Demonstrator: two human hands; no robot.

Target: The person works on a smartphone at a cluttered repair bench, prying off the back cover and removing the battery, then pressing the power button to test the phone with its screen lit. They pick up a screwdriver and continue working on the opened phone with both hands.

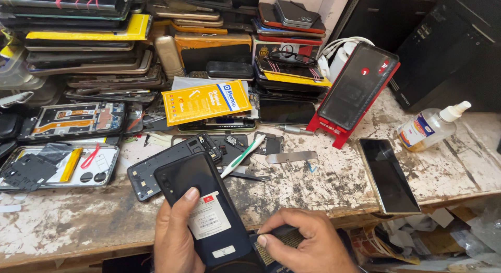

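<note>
My left hand (175, 236) grips a black phone (201, 200) near the table's front edge, back side up, with a white label and a small red sticker on it; my thumb rests on its back. My right hand (308, 241) is closed around a small dark object with a gold ribbed face (279, 240), just right of the phone's lower end. Behind the phone lies a black phone frame (156, 166) and a white and green pen-shaped tool (242, 155).
Stacks of phones and screens (83, 49) fill the back of the worn table (323, 184). A yellow packet (206, 101), a red stand holding a phone (357, 88), a flat phone (389, 176) and a sanitiser bottle (430, 127) lie right; an opened phone (57, 166) sits left.
</note>
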